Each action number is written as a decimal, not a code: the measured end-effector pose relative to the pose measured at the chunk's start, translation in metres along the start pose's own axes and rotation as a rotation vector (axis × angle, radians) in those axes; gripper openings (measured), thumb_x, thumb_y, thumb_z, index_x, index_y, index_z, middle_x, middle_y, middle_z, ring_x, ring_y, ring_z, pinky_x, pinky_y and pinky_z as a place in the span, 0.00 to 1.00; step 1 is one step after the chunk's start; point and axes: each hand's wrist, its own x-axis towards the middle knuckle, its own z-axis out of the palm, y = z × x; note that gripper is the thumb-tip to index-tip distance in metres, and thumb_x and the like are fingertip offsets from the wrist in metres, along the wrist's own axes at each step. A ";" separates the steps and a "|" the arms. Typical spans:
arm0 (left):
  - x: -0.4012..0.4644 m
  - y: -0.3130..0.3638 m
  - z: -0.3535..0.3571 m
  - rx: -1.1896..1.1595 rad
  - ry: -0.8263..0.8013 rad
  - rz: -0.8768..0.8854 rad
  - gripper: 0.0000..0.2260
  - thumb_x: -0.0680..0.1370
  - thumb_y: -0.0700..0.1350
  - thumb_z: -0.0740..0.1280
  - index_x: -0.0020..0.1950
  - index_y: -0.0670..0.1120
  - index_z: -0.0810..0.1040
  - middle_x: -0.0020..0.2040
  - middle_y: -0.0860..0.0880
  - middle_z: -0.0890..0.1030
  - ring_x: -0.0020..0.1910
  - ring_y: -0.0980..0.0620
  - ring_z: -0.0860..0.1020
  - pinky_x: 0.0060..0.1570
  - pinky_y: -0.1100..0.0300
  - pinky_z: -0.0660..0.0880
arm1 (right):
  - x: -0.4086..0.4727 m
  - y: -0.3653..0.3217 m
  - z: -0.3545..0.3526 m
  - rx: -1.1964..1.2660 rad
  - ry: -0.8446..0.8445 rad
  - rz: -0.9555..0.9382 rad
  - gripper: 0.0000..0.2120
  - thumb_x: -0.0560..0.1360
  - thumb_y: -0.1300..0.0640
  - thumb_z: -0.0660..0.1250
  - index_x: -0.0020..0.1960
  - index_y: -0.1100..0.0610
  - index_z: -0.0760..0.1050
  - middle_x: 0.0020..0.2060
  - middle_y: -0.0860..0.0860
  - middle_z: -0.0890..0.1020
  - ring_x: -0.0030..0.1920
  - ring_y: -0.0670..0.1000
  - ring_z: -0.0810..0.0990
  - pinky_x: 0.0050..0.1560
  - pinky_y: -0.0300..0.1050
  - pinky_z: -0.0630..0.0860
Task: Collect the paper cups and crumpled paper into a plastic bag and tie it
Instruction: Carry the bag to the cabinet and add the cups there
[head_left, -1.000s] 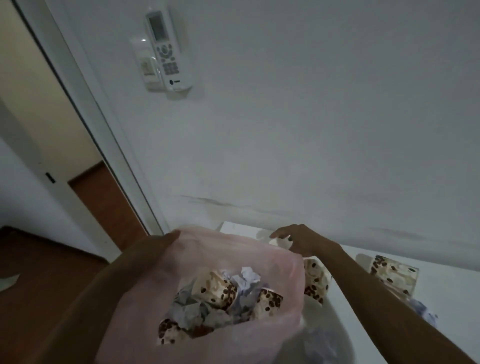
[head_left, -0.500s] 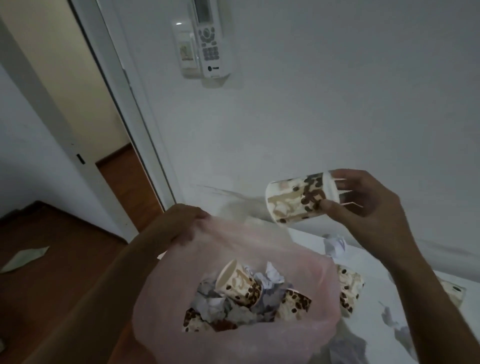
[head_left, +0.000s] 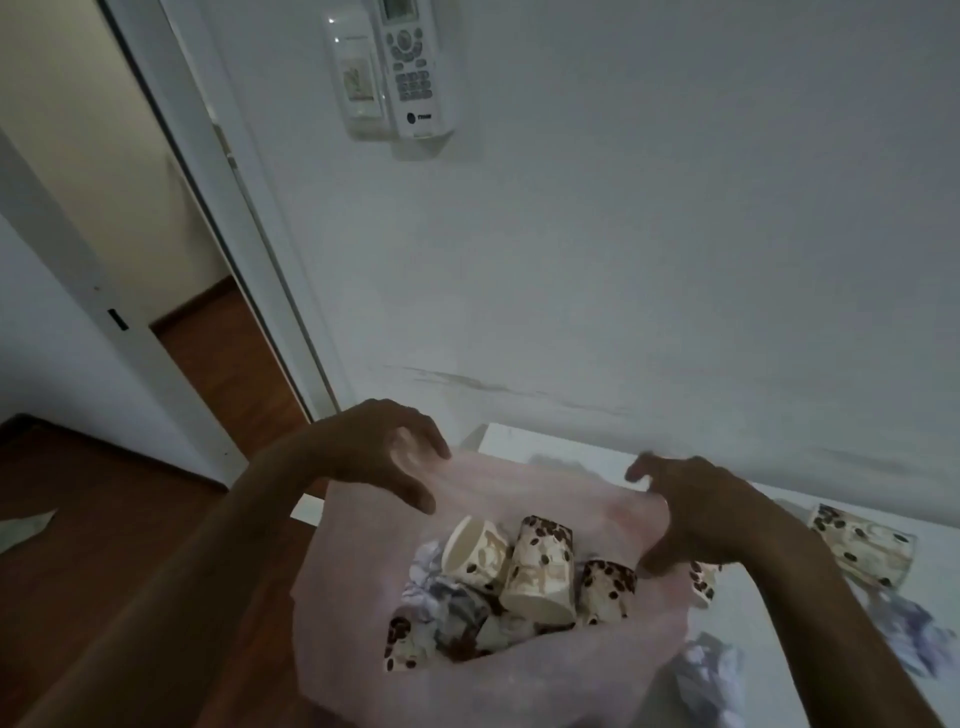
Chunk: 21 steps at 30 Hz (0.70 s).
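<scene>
A translucent pink plastic bag (head_left: 519, 686) hangs open at the table's left corner, holding several coffee-bean-print paper cups (head_left: 540, 571) and crumpled paper (head_left: 447, 597). My left hand (head_left: 379, 452) grips the bag's far-left rim. At the right rim, my right hand (head_left: 696, 509) has its fingers curled over the plastic, with no cup in it. One more cup (head_left: 862, 545) lies on its side on the table to the right, and crumpled paper balls (head_left: 711, 675) lie beside the bag.
The white table (head_left: 524, 441) stands against a white wall (head_left: 675, 260). A remote control (head_left: 410, 62) sits in a wall holder above. An open doorway (head_left: 171, 218) and brown wooden floor (head_left: 104, 519) are to the left.
My right hand lifted a cup off the table, brought it over the bag and let it go inside. That hand now rests on the bag's right rim.
</scene>
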 end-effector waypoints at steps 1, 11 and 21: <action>0.003 -0.002 0.000 0.058 0.038 -0.005 0.21 0.65 0.64 0.76 0.54 0.58 0.82 0.51 0.61 0.80 0.51 0.61 0.76 0.51 0.64 0.71 | 0.005 0.004 0.001 0.002 -0.060 0.033 0.30 0.62 0.47 0.79 0.61 0.45 0.73 0.56 0.47 0.76 0.53 0.49 0.75 0.50 0.43 0.73; 0.009 -0.007 0.001 -0.285 0.448 -0.023 0.15 0.81 0.48 0.64 0.35 0.48 0.80 0.32 0.52 0.81 0.34 0.58 0.78 0.39 0.65 0.72 | 0.032 0.014 -0.006 0.559 0.632 -0.001 0.07 0.74 0.63 0.69 0.46 0.53 0.83 0.40 0.44 0.82 0.37 0.38 0.78 0.40 0.19 0.67; 0.030 0.015 0.045 -0.663 0.496 -0.128 0.16 0.83 0.45 0.61 0.37 0.42 0.77 0.32 0.49 0.76 0.35 0.52 0.74 0.40 0.56 0.70 | 0.020 0.074 0.070 0.549 0.043 0.658 0.32 0.74 0.39 0.68 0.61 0.66 0.69 0.48 0.62 0.81 0.39 0.60 0.85 0.39 0.54 0.84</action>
